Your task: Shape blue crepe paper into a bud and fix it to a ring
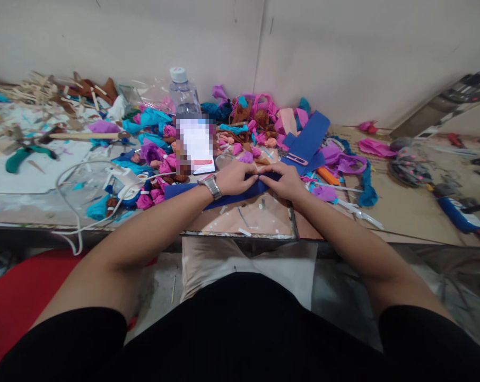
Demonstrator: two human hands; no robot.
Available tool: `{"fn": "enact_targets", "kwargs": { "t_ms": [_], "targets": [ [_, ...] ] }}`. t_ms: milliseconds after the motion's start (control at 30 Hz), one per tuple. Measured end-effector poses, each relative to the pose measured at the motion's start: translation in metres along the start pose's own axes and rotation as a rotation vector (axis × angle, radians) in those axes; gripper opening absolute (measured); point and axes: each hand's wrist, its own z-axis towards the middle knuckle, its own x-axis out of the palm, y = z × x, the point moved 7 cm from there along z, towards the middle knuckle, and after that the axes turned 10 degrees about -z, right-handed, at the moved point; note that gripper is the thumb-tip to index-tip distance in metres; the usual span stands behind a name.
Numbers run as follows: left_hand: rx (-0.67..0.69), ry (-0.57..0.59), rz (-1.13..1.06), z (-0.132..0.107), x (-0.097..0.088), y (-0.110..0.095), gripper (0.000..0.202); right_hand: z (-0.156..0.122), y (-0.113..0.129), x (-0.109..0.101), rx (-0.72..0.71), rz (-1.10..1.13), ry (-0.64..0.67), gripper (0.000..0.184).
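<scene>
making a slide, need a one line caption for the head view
Left hand and right hand pinch a blue strip at a worktable strewn with colourful crumpled scraps.

Plain deep-blue strip [235,199]

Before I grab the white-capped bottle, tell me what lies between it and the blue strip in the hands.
In the head view, a smartphone lies between them, with crumpled brown crepe paper nearer the blue strip.

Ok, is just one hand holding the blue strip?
No, the left hand and the right hand both pinch the blue strip close together.
</scene>
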Motion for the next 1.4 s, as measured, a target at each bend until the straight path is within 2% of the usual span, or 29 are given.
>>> {"fn": "enact_targets", "kwargs": {
  "t_ms": [167, 700, 1067, 1400],
  "targets": [
    [-0.02, 0.006, -0.007, 0.0, -0.001, 0.0, 0.03, 0.0, -0.001, 0.0, 0.016, -0.016, -0.013, 0.014],
    [-0.06, 0.023, -0.089, 0.002, -0.001, -0.001, 0.026, 0.0, 0.007, -0.002, -0.066, 0.032, -0.05, 0.012],
    [-0.045, 0.044, -0.049, 0.001, -0.001, -0.003, 0.028, -0.001, 0.005, -0.002, -0.032, 0.015, -0.046, 0.016],
    [-0.089, 0.056, 0.006, 0.002, -0.003, -0.001, 0.031, 0.0, 0.012, -0.002, -0.118, 0.067, -0.045, 0.014]
  ]
}}
